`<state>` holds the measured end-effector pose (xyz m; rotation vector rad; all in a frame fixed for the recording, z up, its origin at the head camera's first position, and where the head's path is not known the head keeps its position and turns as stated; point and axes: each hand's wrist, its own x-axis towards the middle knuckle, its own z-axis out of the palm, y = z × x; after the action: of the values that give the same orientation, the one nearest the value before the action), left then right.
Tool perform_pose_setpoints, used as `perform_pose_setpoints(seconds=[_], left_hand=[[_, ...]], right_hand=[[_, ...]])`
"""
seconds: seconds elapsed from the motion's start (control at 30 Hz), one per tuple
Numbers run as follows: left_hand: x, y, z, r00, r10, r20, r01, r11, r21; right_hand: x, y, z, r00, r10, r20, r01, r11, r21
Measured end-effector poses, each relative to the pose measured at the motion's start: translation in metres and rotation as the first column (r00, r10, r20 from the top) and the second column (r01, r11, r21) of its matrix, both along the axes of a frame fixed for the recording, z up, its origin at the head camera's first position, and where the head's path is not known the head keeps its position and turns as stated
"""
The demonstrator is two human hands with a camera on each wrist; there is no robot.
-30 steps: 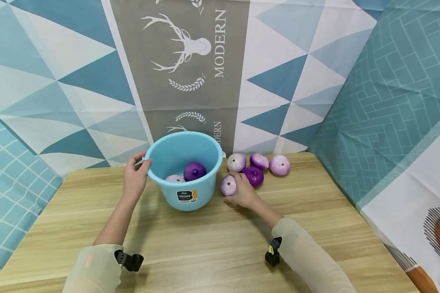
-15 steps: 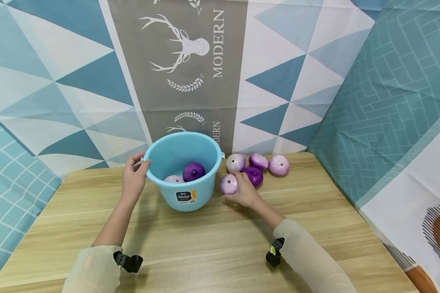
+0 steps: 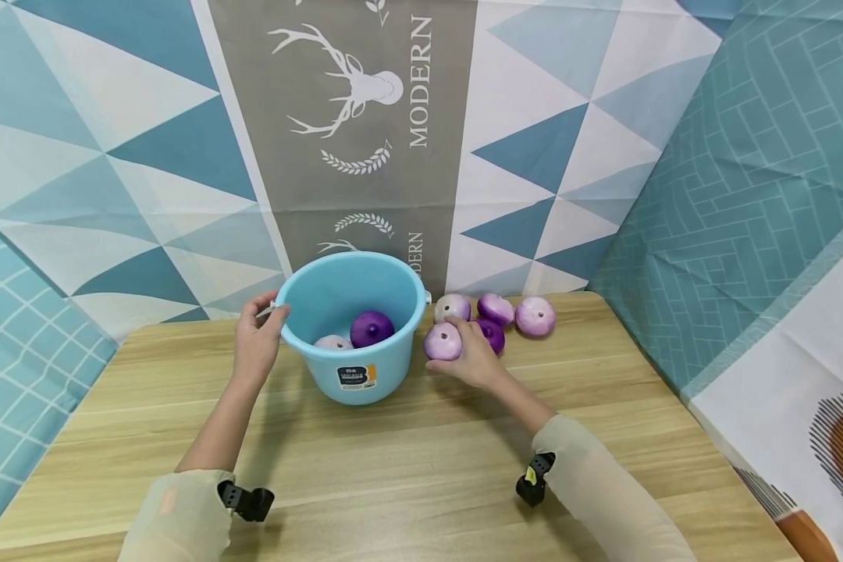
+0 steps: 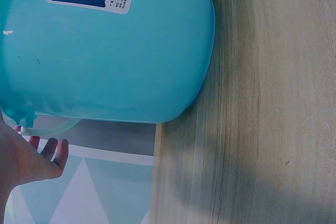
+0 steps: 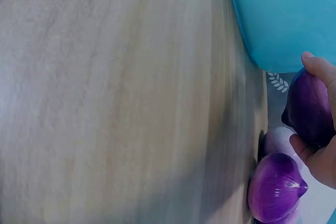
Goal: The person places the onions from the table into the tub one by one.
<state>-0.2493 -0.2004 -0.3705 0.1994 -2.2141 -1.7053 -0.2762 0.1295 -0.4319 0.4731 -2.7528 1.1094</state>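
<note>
A light-blue bucket (image 3: 354, 382) stands upright on the wooden table, with a dark purple onion (image 3: 371, 329) and a pale onion (image 3: 333, 342) inside. My left hand (image 3: 256, 343) holds the bucket's rim by the handle joint on the left; in the left wrist view its fingers (image 4: 60, 156) curl beside the white handle (image 4: 55, 128). To the right of the bucket, my right hand (image 3: 474, 355) grips a pale purple onion (image 3: 442, 342) between thumb and fingers. In the right wrist view this onion (image 5: 310, 108) is off the table, apart from the bucket wall.
Behind the right hand lie several onions: a whitish one (image 3: 453, 308), a purple-and-white one (image 3: 496, 309), a pale one (image 3: 536, 317) and a deep purple one (image 3: 492, 334), partly hidden by the hand. Patterned cloth (image 3: 520, 156) hangs behind the wooden table (image 3: 393, 484).
My right hand has lifted the pale purple onion from the table, slightly up and to the right. The left hand and the bucket have stayed in place.
</note>
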Motion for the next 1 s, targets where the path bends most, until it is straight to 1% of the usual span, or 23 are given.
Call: perform_pose_setpoints(seconds=[0.13, 0.3, 0.57, 0.77, 1.0], left_hand=[[0.000, 0.000, 0.000, 1.000, -0.002, -0.006, 0.002, 1.000, 0.008], [0.000, -0.001, -0.001, 1.000, -0.005, -0.009, 0.005, 1.000, 0.011], [0.000, -0.001, -0.001, 1.000, -0.006, -0.004, 0.006, 1.000, 0.011], [0.000, -0.001, 0.000, 1.000, -0.011, -0.003, 0.011, 1.000, -0.002], [0.000, -0.002, 0.000, 1.000, -0.018, -0.003, 0.018, 1.000, 0.013]], right_hand=[[0.000, 0.002, 0.006, 1.000, -0.006, 0.004, 0.006, 1.000, 0.014], [-0.001, 0.004, 0.015, 1.000, -0.006, -0.004, 0.006, 1.000, 0.007], [-0.003, 0.007, 0.027, 0.999, -0.008, -0.050, 0.009, 1.000, 0.020], [-0.004, 0.010, 0.035, 0.997, 0.007, -0.078, -0.008, 1.000, -0.008], [-0.005, 0.014, 0.042, 0.998, 0.012, -0.069, -0.012, 1.000, 0.004]])
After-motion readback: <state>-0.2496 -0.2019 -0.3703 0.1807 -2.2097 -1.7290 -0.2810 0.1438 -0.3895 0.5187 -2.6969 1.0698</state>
